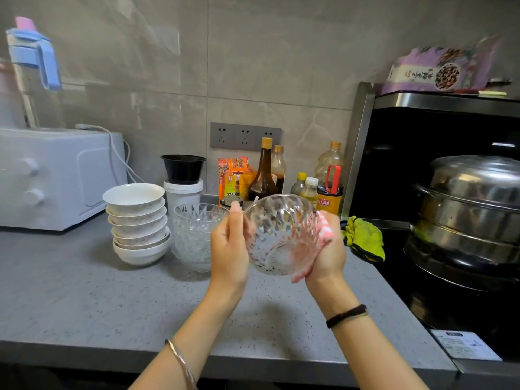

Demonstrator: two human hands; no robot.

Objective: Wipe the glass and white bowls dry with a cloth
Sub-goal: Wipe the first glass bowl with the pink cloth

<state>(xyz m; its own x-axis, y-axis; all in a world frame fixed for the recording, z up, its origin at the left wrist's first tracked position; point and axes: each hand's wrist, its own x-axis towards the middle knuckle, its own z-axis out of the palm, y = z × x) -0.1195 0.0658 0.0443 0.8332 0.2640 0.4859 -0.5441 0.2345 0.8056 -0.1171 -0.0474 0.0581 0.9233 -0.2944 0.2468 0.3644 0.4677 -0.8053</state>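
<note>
The left hand (229, 249) is gripping a tilted glass bowl (281, 235) by its rim, thumb lying up the edge. The right hand (327, 256) is cupping a pink cloth (326, 231) against the bowl's outer wall, fingers curling round it. The bowl is hanging empty in the air above the counter (84, 299). Behind it, white bowls (135, 220), about seven, are sitting stacked, top one empty, just beside a glass stack (194, 235) I can't count. One black bowl (183, 168) is resting on one white tub (183, 194).

Left hand (229, 246), right hand (327, 250), palms inward
</note>
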